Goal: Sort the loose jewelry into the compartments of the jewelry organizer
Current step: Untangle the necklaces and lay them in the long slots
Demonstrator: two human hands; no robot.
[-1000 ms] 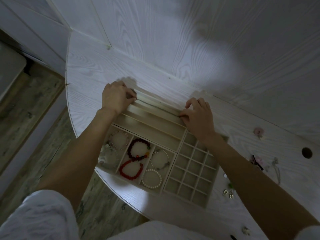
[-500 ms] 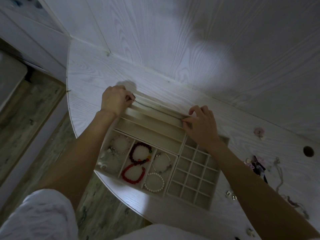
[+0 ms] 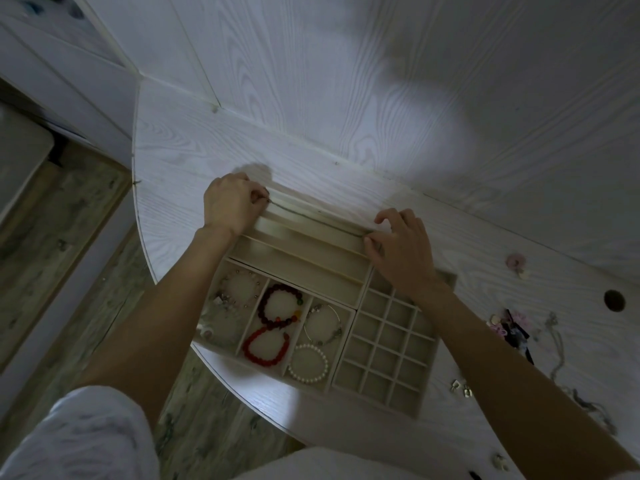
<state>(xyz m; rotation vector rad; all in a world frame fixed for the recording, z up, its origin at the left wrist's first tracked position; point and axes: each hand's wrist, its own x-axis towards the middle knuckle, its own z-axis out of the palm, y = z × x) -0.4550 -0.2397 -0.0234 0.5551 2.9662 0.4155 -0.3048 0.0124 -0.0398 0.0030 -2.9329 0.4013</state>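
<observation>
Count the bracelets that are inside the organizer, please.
6, two per compartment: left pair, faint; middle, dark and red; right, bangle and pearl.

The scene is dimly lit, with a cool bluish cast. A brighter patch is thrown across the white wall (image 3: 398, 109) at upper centre, and a soft dark shadow is cast over its upper right. Straight lines are bowed by wide-angle distortion near the edges. The white sleeve (image 3: 79, 441) at lower left is blurred.

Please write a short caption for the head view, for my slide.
Both hands stretch a thin necklace along the organizer's farthest long slot.
</observation>
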